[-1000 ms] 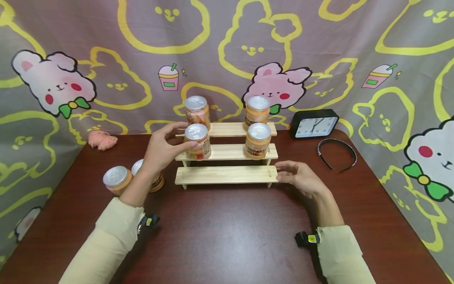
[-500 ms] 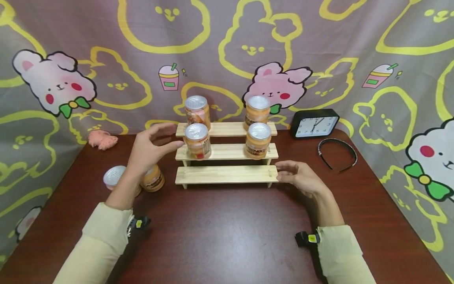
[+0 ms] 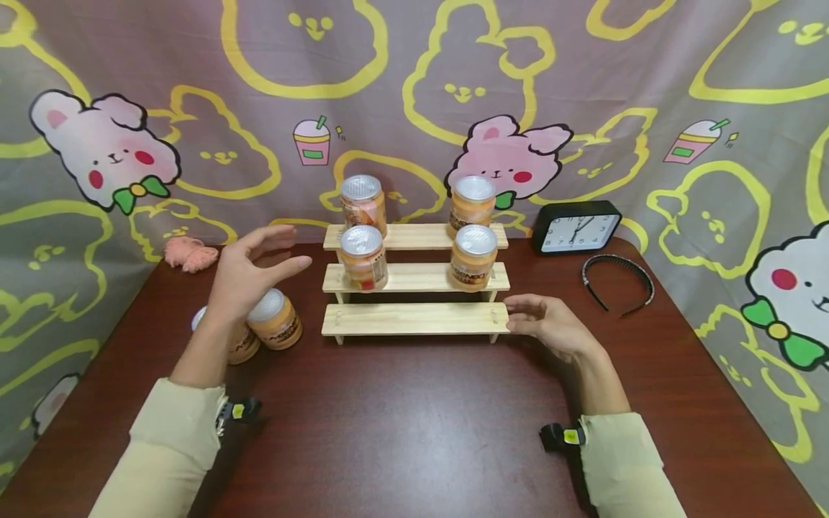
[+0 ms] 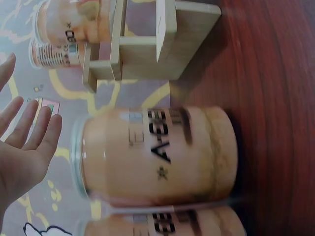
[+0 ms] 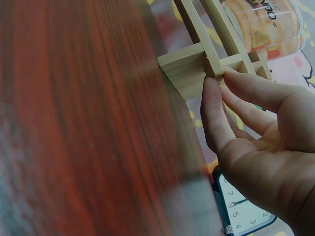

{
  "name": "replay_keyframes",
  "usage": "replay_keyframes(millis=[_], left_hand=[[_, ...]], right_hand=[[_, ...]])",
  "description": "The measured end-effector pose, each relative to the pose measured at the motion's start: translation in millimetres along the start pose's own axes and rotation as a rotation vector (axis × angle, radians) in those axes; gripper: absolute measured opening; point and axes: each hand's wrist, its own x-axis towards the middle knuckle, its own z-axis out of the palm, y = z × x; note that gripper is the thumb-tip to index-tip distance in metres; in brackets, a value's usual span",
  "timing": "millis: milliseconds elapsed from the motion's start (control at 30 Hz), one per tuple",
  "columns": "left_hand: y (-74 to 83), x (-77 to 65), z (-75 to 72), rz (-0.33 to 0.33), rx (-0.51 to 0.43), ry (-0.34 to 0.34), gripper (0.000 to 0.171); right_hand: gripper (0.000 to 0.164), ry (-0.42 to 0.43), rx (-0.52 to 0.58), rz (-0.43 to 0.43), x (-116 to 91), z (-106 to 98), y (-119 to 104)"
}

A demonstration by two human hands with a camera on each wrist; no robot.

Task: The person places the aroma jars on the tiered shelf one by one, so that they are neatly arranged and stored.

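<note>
A three-tier wooden display stand point(image 3: 414, 319) stands on the table. My right hand point(image 3: 550, 327) pinches the right end of its lowest step between thumb and fingers, as the right wrist view also shows. Two orange jars with silvery lids stand on the top tier, the left jar point(image 3: 363, 205) and the right jar point(image 3: 473, 205). Two more are on the middle tier, a left jar point(image 3: 364, 259) and a right jar point(image 3: 474, 257). My left hand point(image 3: 242, 277) holds nothing, its fingers spread over two jars on the table, a nearer-to-stand jar point(image 3: 277, 321) and a partly hidden jar point(image 3: 243, 347).
A black-framed clock point(image 3: 576, 227) stands at the back right, with a dark headband point(image 3: 618, 283) lying in front of it. A pink fluffy item point(image 3: 189, 254) lies at the back left. A patterned curtain point(image 3: 388, 72) hangs behind the table point(image 3: 414, 424).
My left hand has let go of the left jar on the middle tier and moved left, over the jars on the table. The right hand has stayed at the stand's end.
</note>
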Motion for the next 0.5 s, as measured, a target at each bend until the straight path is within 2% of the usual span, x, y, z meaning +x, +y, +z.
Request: replay_keyframes(millis=[333,500], left_hand=[[-15.4,-8.5,-19.3,0.024,0.038,-0.017,0.053],[-22.1,-14.3,-25.9,0.039,0.025,-0.025,0.052]], right_hand=[[0.053,0.001,0.008,0.011,-0.9,0.2,-0.7],[0.052,0.004,0.024,-0.003,0.1,-0.1,1.0]])
